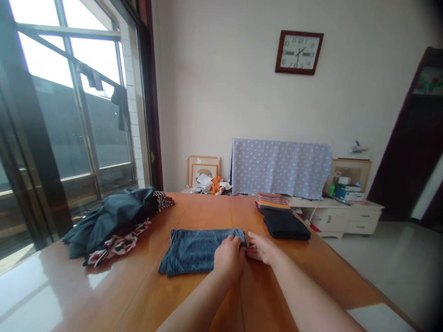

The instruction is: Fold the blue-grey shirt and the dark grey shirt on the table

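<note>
While the folded denim garment (pixel 192 251) lies flat on the wooden table (pixel 155 295) in front of the person, the left hand (pixel 229 256) rests on its right end with bent fingers; their tips are hidden, so whether they grip the fabric I cannot tell. Just beside that same end is the right hand (pixel 262 249), its fingers extended and loosely open. Farther right, a dark folded garment (pixel 287 224) lies in front of striped fabric (pixel 273 201), and at the left sits a loose heap of clothes (pixel 121 216)
</note>
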The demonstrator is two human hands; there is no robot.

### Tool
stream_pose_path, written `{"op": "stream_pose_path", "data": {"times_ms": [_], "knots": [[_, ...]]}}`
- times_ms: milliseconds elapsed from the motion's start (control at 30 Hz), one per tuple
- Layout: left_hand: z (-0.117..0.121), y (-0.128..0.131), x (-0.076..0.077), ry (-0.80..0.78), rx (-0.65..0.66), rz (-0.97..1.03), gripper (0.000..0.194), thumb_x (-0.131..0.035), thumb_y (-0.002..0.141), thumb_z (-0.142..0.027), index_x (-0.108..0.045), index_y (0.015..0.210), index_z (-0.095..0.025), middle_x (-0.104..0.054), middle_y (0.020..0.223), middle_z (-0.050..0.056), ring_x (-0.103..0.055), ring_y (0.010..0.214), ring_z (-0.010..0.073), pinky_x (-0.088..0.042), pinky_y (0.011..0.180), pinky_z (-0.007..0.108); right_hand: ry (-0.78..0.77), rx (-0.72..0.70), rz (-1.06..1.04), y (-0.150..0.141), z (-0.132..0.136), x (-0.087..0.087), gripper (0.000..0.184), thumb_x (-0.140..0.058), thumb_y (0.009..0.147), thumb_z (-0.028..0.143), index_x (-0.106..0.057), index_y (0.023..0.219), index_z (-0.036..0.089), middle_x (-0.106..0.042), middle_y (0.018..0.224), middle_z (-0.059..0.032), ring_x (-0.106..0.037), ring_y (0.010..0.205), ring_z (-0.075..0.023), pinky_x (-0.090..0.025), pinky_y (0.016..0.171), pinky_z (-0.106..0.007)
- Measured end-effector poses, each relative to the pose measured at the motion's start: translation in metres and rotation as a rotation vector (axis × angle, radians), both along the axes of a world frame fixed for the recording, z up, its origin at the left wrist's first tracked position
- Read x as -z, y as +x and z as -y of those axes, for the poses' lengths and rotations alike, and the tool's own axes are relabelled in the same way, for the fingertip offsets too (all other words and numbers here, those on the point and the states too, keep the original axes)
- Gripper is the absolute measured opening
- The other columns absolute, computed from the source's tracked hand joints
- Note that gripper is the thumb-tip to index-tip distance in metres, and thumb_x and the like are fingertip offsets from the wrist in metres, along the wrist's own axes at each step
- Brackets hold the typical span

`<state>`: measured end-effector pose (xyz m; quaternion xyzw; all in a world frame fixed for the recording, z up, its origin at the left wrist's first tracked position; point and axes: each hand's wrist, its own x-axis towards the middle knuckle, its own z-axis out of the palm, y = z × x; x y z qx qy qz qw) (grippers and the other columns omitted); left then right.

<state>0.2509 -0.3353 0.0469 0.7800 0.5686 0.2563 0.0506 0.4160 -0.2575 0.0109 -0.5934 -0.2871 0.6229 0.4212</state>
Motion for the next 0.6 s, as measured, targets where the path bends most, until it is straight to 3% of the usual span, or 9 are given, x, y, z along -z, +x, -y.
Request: {"op": "stream_pose_path", "data": {"times_ms": [167,367,500,600], "knots": [[0.002,-0.005,0.003,-0.028,0.006,0.073,0.019,-0.044,0.093,-0.031,-0.062,0.097,-0.025,-0.063,0.103,0.005,-0.062,0.090,0.0199,-0.040,0.070,0.027,-0.059,-0.015,0.006,-0.011,-0.012,-0.007,0.034,-0.058,0.092,0.048,-0.058,0.084,0.015,-0.060,0.061,-0.0028,-0.060,0.051,-0.0128,-0.056,0.051,-0.022],[0.001,-0.018,0.011,-0.048,0.009,0.200,0.017,-0.047,0.092,-0.028,-0.063,0.097,-0.024,-0.065,0.104,0.006,-0.063,0.091,0.0190,-0.042,0.073,0.026,-0.061,-0.011,-0.006,-0.034,-0.025,-0.006,0.021,-0.055,0.096,0.027,-0.058,0.079,0.014,-0.054,0.057,0.0037,-0.049,0.043,-0.0070,-0.042,0.041,-0.015],[-0.001,-0.030,0.014,-0.022,-0.002,0.377,0.016,-0.047,0.092,-0.026,-0.062,0.098,-0.023,-0.067,0.103,0.005,-0.062,0.093,0.0186,-0.043,0.077,0.025,0.006,-0.037,-0.037,-0.052,-0.031,-0.012,0.022,-0.057,0.097,0.035,-0.062,0.095,0.013,-0.062,0.077,0.0021,-0.055,0.057,-0.0070,-0.049,0.052,-0.020],[-0.001,-0.043,0.012,-0.014,-0.017,0.508,0.016,-0.046,0.092,-0.025,-0.061,0.098,-0.023,-0.068,0.100,0.004,-0.062,0.093,0.0185,-0.043,0.076,0.026,0.084,-0.097,-0.077,-0.072,-0.037,-0.021,0.016,-0.055,0.094,0.024,-0.059,0.082,0.015,-0.060,0.065,0.0036,-0.054,0.050,-0.0073,-0.046,0.048,-0.018]]}}
